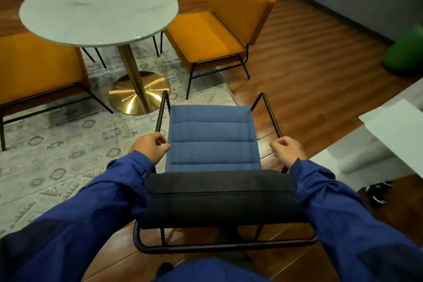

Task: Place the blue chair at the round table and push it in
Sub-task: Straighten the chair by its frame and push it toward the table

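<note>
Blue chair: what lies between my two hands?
The blue chair's seat lies between the left hand and right hand, which grip its side rails; the head view shows it.

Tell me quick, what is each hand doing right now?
Left hand: closed round the left armrest of the blue chair.
Right hand: closed round the right armrest.

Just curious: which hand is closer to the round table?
Left. The left hand grips the blue chair by the armrest nearer the round table; the right hand grips the farther one.
</note>
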